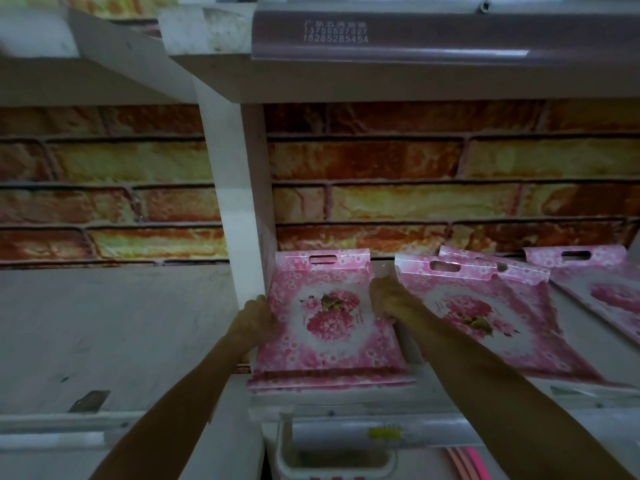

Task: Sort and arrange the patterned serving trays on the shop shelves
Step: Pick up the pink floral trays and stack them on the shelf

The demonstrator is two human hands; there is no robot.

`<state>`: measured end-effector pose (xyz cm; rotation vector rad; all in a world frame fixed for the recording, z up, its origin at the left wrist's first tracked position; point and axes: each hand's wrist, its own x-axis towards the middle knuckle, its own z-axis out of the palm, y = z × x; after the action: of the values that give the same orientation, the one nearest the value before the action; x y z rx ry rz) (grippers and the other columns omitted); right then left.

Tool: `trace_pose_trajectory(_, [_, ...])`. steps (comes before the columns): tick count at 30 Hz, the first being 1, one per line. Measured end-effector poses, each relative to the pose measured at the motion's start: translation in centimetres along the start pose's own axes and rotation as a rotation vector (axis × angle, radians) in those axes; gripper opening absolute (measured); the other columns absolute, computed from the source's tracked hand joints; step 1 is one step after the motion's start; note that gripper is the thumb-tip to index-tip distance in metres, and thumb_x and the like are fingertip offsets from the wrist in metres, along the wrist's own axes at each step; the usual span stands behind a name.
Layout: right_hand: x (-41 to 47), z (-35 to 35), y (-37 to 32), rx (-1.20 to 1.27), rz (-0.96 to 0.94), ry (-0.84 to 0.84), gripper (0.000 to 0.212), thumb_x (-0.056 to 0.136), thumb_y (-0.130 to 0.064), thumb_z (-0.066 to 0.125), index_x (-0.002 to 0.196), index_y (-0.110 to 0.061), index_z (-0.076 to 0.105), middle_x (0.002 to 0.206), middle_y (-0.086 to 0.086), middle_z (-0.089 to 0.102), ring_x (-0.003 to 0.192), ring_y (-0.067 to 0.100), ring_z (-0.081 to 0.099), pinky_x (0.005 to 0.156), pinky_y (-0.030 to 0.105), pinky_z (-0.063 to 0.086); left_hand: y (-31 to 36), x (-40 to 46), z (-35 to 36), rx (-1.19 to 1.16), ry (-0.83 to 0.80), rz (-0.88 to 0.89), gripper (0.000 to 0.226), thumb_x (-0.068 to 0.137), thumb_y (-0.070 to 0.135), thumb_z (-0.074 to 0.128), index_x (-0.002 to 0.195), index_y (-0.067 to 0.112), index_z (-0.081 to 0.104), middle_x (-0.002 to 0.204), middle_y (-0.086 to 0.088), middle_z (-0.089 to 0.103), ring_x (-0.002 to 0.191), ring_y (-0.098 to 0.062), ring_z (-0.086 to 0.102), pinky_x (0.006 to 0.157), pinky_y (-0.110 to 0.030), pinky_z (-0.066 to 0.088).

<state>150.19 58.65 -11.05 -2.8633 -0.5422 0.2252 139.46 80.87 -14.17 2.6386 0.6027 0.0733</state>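
A stack of pink floral serving trays [329,327] lies flat on the shelf [412,348], tight against the white upright post [239,202]. My left hand [258,318] grips the stack's left edge. My right hand [384,299] holds its right edge, fingers curled over the rim. To the right lies a second pile of pink floral trays [485,306], slightly fanned and overlapping. A third pink tray [602,289] sits at the far right, partly cut off by the frame edge.
A brick-pattern wall [415,168] backs the shelves. An upper shelf [381,77] with a price rail hangs overhead. The left bay's shelf [104,323] is a bare grey board. Below the front edge stand a white container [332,459] and pink items [464,462].
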Motion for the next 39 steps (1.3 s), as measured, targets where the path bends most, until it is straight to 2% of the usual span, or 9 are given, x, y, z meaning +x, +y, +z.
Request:
trace_pose_trajectory(6, [0.5,0.0,-0.2,-0.160,-0.007,-0.096,0.014,0.093,0.002,0.051,0.081,0.006,0.056,0.096,0.021,0.060,0.091,0.024,0.057,0.053,0.023,0.040,-0.1,-0.2,0.0,0.032,-0.044,0.043,0.037,0.094,0.024,0.050,0.122,0.000,0.046,0.120,-0.018,0.057,0.106,-0.032,0.060,0.090,-0.039,0.053])
trace_pose_trajectory(8, [0.6,-0.1,0.0,-0.134,-0.009,-0.073,0.014,0.094,0.001,0.051,0.101,0.009,0.059,0.086,0.015,0.055,0.081,0.024,0.056,0.053,0.022,0.038,-0.1,-0.4,-0.1,0.062,-0.057,0.046,0.036,0.095,0.023,0.049,0.121,-0.001,0.048,0.119,-0.018,0.057,0.106,-0.032,0.060,0.089,-0.038,0.053])
trace_pose_trajectory(11, [0.8,-0.7,0.3,-0.071,-0.061,-0.006,0.018,0.094,-0.001,0.049,0.108,0.005,0.059,0.097,0.016,0.061,0.097,0.027,0.062,0.080,0.025,0.048,0.1,-0.6,-0.4,0.149,-0.051,0.050,0.038,0.096,0.026,0.047,0.124,0.001,0.046,0.122,-0.017,0.056,0.109,-0.031,0.060,0.089,-0.038,0.051])
trace_pose_trajectory(13, [0.8,-1.3,0.5,-0.009,-0.095,0.079,0.024,0.093,-0.006,0.049,0.111,0.002,0.063,0.113,0.017,0.064,0.104,0.030,0.063,0.078,0.027,0.049,0.3,-0.9,-0.6,0.205,-0.006,0.064,0.042,0.096,0.029,0.045,0.130,0.005,0.040,0.123,-0.015,0.053,0.111,-0.031,0.058,0.091,-0.039,0.049])
trace_pose_trajectory(16, [0.2,-2.6,1.1,0.049,-0.141,0.236,0.024,0.092,-0.020,0.048,0.098,-0.005,0.066,0.103,0.020,0.066,0.094,0.036,0.066,0.079,0.036,0.056,0.8,-0.9,-0.7,0.248,0.074,0.173,0.048,0.096,0.032,0.044,0.138,0.010,0.033,0.127,-0.014,0.050,0.113,-0.031,0.055,0.094,-0.044,0.050])
trace_pose_trajectory(21, [-3.0,-5.1,2.7,0.174,-0.160,0.427,0.022,0.087,-0.017,0.048,0.071,-0.025,0.060,0.076,0.008,0.066,0.072,0.030,0.062,0.057,0.031,0.047,3.2,-1.3,-1.1,-0.094,0.083,0.312,0.037,0.096,0.033,0.051,0.127,0.012,0.050,0.119,-0.008,0.063,0.101,-0.021,0.060,0.089,-0.029,0.048])
trace_pose_trajectory(27, [-7.3,-6.4,5.7,0.195,-0.166,0.714,0.019,0.095,-0.024,0.050,0.100,-0.017,0.066,0.081,0.005,0.072,0.077,0.030,0.065,0.060,0.029,0.039,7.2,-3.3,-0.2,-0.556,-0.069,0.305,0.006,0.089,0.029,0.063,0.092,0.025,0.066,0.091,0.006,0.070,0.081,-0.014,0.066,0.074,-0.030,0.052])
trace_pose_trajectory(33, [-10.2,-6.2,9.4,0.239,-0.192,0.881,0.014,0.095,-0.024,0.052,0.096,-0.019,0.065,0.077,-0.001,0.074,0.067,0.022,0.065,0.061,0.039,0.054,11.9,-4.8,1.8,-0.863,-0.379,0.277,0.009,0.094,0.009,0.057,0.101,0.004,0.057,0.087,-0.017,0.066,0.066,-0.027,0.064,0.060,-0.034,0.058])
trace_pose_trajectory(39, [-10.9,-7.2,14.1,0.249,-0.202,0.903,0.013,0.094,-0.028,0.050,0.094,-0.025,0.063,0.073,0.002,0.072,0.066,0.026,0.066,0.059,0.042,0.055,16.7,-5.8,4.2,-0.859,-0.518,0.210,0.015,0.096,0.017,0.056,0.100,0.003,0.057,0.070,-0.010,0.063,0.059,-0.022,0.066,0.068,-0.038,0.061])
